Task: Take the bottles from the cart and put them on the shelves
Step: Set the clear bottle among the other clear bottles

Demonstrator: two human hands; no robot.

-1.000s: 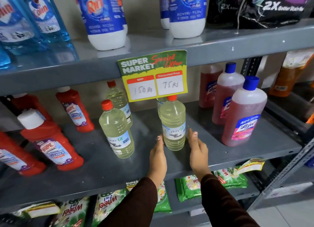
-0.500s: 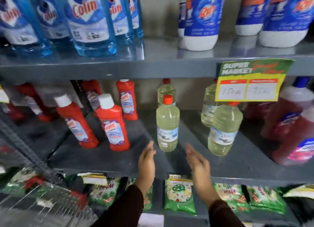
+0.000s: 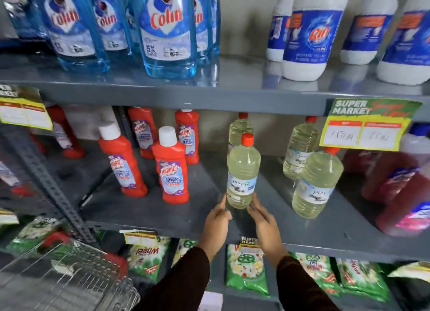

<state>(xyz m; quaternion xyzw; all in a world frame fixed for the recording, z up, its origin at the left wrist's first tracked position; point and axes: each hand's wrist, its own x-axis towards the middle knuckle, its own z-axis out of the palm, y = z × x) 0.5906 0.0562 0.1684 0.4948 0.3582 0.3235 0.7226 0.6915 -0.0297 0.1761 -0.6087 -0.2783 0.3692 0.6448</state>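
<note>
A clear bottle of pale yellow liquid with a red cap [image 3: 243, 171] stands upright near the front of the grey middle shelf [image 3: 151, 208]. My left hand [image 3: 217, 217] and my right hand [image 3: 263, 217] press against its base from either side, fingers extended. Three more bottles of the same kind stand on the shelf: one behind it [image 3: 239, 129] and two to the right [image 3: 315, 182] [image 3: 300, 148]. The wire cart [image 3: 69, 276] with its red handle is at the lower left; its contents are blurred.
Red Harpic bottles [image 3: 171, 166] stand left of the yellow ones, pink bottles [image 3: 400, 182] to the right. Blue Colin bottles [image 3: 167, 31] and white Rin bottles [image 3: 309, 36] fill the upper shelf. A price sign [image 3: 365, 127] hangs from its edge. Green detergent packs [image 3: 246, 269] lie below.
My view has swung left. Both hands left the right-hand yellow bottle, moved left, and now close in on the base of the other front bottle.
</note>
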